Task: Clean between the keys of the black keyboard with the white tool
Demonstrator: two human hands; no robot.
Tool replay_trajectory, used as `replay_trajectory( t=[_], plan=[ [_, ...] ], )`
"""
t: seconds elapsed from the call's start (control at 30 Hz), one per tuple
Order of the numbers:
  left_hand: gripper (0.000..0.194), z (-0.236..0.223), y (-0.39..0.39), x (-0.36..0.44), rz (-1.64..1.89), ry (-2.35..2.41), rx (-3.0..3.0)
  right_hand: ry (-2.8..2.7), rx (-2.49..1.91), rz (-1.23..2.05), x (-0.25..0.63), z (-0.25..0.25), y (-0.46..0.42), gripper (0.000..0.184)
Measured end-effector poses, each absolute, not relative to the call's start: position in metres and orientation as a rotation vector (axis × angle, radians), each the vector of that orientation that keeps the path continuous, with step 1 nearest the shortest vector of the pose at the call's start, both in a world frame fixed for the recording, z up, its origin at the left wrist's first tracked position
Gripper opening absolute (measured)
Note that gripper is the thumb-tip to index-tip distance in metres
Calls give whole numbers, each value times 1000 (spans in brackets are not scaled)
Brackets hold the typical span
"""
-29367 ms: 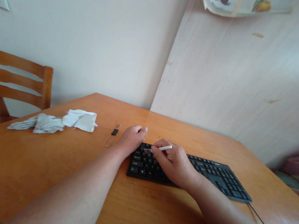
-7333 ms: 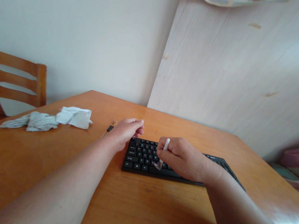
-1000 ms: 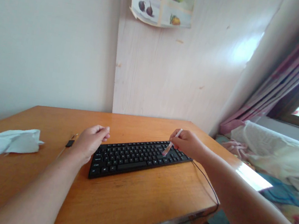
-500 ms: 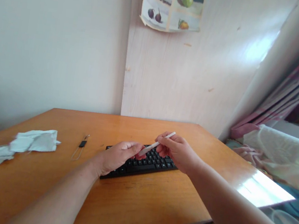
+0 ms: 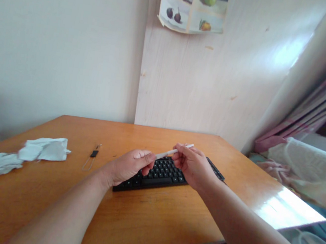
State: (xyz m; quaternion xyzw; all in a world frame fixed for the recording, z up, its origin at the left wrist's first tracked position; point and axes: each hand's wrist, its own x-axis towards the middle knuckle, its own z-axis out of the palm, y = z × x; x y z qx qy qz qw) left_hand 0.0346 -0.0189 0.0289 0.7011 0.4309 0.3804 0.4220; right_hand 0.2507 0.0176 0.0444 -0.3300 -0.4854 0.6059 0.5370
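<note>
A slim white pen-like stick (image 5: 166, 154) is held between my two hands above a black keyboard (image 5: 165, 179). My left hand (image 5: 134, 164) pinches its lower left end between thumb and fingers. Closer to the upper right end, my right hand (image 5: 191, 164) grips the stick with its fingertips. That right tip pokes out past the fingers. The keyboard lies slightly slanted on the table, partly covered from view by both hands. What kind of stick it is cannot be made out.
On the wooden table (image 5: 57, 204), a wire tool with a black middle piece (image 5: 94, 153) lies left of the keyboard. Further left are crumpled white cloths (image 5: 45, 149). A wall stands behind the table, with fruit pictures (image 5: 194, 9) hung on it. Bedding (image 5: 311, 167) is at the right.
The camera view has shifted a little, so the scene sits slightly further right. My hands are slightly further apart along the stick, and more of the keyboard's right end shows.
</note>
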Motion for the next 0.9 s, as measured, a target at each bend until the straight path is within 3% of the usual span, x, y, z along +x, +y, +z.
replay_trajectory(
  t=[0.33,0.67,0.9],
  plan=[
    [38,18,-4,30,1304,1358,1838,-1081,-823,1366,265,40,30,28],
    [36,19,-13,41,1161,1365,2330,-1169,-837,1419,237,33,20,35],
    [43,18,-9,37,1155,1388,2235,-1179,-752,1414,237,35,23,31]
  ],
)
